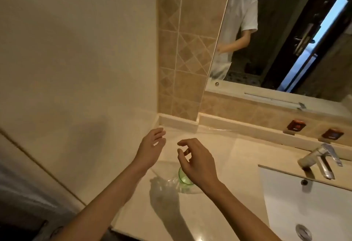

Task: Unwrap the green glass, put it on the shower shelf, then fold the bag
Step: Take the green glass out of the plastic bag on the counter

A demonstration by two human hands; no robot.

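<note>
A green glass [183,178] lies on the beige counter [236,166], wrapped in a clear plastic bag [171,182] that crinkles around it. My right hand [197,161] hovers just above the glass with its fingers curled and apart, hiding part of the rim. My left hand [151,148] is held open over the counter's back left corner, a little beyond the glass and apart from it. Neither hand holds anything.
A white sink [304,206] with a chrome tap [320,160] sits at the right. Above it a mirror [276,31] reflects a person in a white shirt. A plain wall [76,60] closes the left side, and two red tags [296,125] stand on the back ledge.
</note>
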